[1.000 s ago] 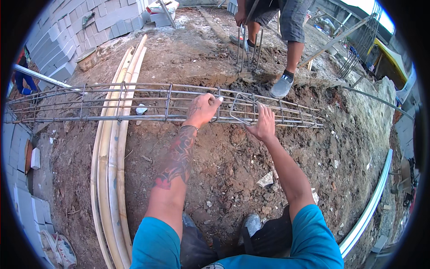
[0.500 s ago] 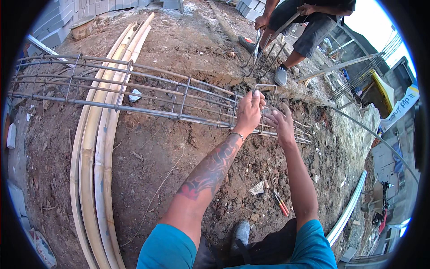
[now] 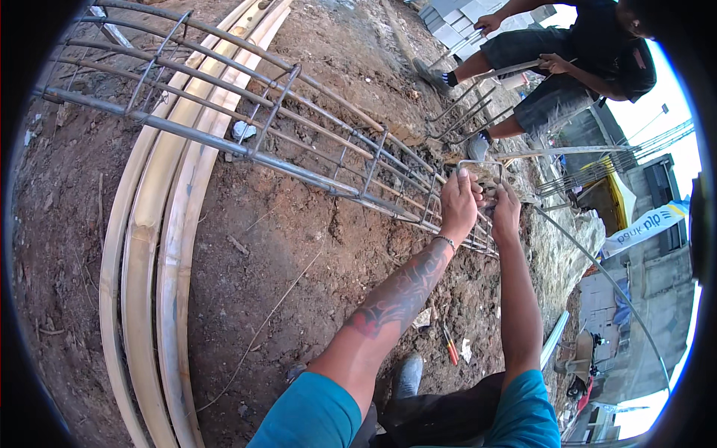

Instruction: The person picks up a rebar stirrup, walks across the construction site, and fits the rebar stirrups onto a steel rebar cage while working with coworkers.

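My left hand is closed on a bent steel stirrup, whose squared top stands above my fingers. On the stirrup's other side my right hand is closed too, its fingers on the bar and close to my left hand. Just below and behind my hands runs a long rebar cage of lengthwise bars and square ties, stretching from the upper left. My fingers hide the stirrup's lower part, so whether it touches the cage I cannot tell. Pincers with red-orange handles lie on the soil near my foot.
Split bamboo poles lie under the cage at left. Another person works at upper right beside upright bent bars. A thin rod slants across the right. Grey blocks are stacked at the back.
My right hand has gone from loosely spread fingers to a grip on the stirrup. The view has turned, so the cage now slopes more steeply. The other person's upper body has come into view.
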Demonstrator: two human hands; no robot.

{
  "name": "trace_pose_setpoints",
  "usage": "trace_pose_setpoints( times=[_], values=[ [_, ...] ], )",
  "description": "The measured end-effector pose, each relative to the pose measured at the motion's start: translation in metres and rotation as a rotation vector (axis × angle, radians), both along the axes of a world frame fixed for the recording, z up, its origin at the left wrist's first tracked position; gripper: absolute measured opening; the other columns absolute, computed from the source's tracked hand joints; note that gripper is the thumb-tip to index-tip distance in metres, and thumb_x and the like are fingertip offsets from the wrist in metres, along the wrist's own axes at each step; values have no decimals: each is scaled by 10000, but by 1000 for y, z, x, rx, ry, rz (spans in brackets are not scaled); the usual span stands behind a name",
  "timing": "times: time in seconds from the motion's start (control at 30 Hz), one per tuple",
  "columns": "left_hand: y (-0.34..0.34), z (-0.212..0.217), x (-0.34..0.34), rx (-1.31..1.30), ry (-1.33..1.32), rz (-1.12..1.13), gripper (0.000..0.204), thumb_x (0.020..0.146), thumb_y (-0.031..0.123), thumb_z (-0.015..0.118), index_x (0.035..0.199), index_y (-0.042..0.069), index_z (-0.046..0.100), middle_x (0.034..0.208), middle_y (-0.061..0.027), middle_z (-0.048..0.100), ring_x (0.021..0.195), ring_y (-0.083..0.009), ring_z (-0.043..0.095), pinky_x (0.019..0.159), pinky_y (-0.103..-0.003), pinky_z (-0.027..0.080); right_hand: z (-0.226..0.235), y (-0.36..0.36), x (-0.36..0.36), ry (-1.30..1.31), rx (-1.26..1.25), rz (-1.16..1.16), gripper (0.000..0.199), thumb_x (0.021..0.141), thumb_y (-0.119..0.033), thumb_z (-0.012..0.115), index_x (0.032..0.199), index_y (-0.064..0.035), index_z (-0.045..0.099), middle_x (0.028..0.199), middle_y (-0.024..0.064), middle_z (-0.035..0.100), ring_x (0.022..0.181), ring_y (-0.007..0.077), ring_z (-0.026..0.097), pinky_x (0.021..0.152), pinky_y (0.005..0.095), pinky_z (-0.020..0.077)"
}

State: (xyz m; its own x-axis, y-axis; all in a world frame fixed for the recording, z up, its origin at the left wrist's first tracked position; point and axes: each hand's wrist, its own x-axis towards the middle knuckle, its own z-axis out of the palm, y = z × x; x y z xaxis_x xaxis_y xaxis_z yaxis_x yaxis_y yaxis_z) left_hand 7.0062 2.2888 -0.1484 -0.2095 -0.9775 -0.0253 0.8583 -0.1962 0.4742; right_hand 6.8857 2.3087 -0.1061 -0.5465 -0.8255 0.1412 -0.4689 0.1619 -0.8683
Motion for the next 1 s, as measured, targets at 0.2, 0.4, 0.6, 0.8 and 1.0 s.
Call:
trace_pose_setpoints(
  times=[0.2,0.4,0.6,0.8,1.0],
  values=[
    [-5,-14,-5,-241,-418,117,334,939,251,465,1143,-13,444,880,-91,536,705,-145,538,647,-293,459,48,-19,-3,264,34,-2,281,950,-196,460,1154,-43,578,719,-13,557,580,47,452,508,194,359],
    [-6,-29,8,-624,-654,145,364,853,195,574,1133,-12,469,976,-128,527,856,-232,559,762,-345,461,65,-48,-81,180,-194,-103,289,960,-174,437,1178,-33,562,733,-5,573,560,36,455,497,189,359],
    [-15,-53,-6,-940,-887,-29,290,800,175,613,1035,19,548,1047,-128,514,931,-286,545,793,-369,455,72,-136,-185,149,-390,-154,287,955,-176,445,1159,-21,575,750,14,585,564,56,481,499,202,406],
    [-41,-32,-52,-1103,-1061,-58,374,776,254,667,1052,25,560,1094,-148,503,1014,-289,528,836,-385,449,56,-240,-260,-13,-485,-84,273,947,-169,454,1099,8,596,749,41,608,535,67,498,478,211,417],
    [-198,42,-144,-846,-1290,350,777,765,367,708,1321,-13,320,1300,-179,405,1188,-260,431,954,-390,371,37,-304,-288,-291,-584,66,277,933,-147,454,1078,44,594,715,52,604,528,77,524,465,217,428]
  ],
)
